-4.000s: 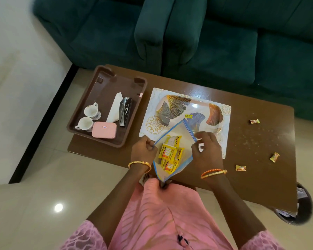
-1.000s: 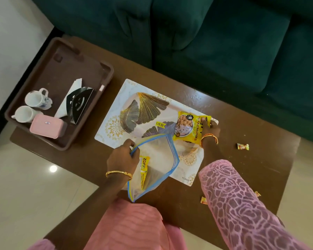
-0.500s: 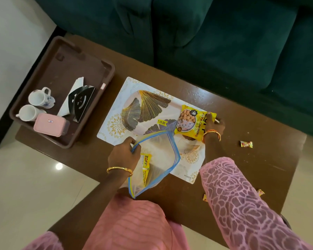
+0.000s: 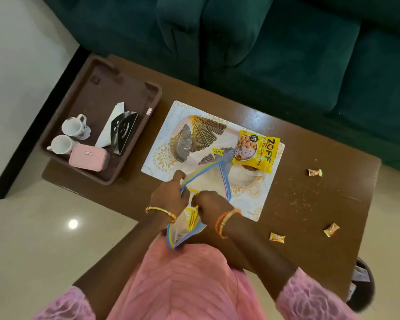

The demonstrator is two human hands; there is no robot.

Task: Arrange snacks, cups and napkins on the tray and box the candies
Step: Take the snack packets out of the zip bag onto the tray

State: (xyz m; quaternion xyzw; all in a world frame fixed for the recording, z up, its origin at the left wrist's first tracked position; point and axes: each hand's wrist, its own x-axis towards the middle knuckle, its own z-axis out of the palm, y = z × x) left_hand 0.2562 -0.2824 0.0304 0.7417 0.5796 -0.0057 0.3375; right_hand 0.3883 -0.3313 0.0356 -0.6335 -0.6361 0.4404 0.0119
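Zip bag [image 4: 215, 181], clear with a blue rim, lies over the near edge of the patterned plate [image 4: 194, 137] and reaches to the person's lap; its mouth is open. Left hand [image 4: 169, 197] pinches the bag's rim on the left side. Right hand [image 4: 209, 204] is inside the mouth, fingers curled round a yellow packet [image 4: 191, 215] that remains in the bag — no other contents can be made out.

One yellow snack packet [image 4: 255, 151] lies flat on the plate's right end, touching nothing else but the plate. The plate sits on a white placemat [image 4: 252, 204] on the brown table [image 4: 310, 204].

Brown tray [image 4: 97, 93], at the table's left end, holds two white cups [image 4: 73, 128] side by side, a pink box [image 4: 88, 157] with its lid on just beside them, and a black napkin holder [image 4: 123, 130] with white napkins.

Three wrapped candies [image 4: 315, 172] lie loose on the table to the right, well apart — none in the box.
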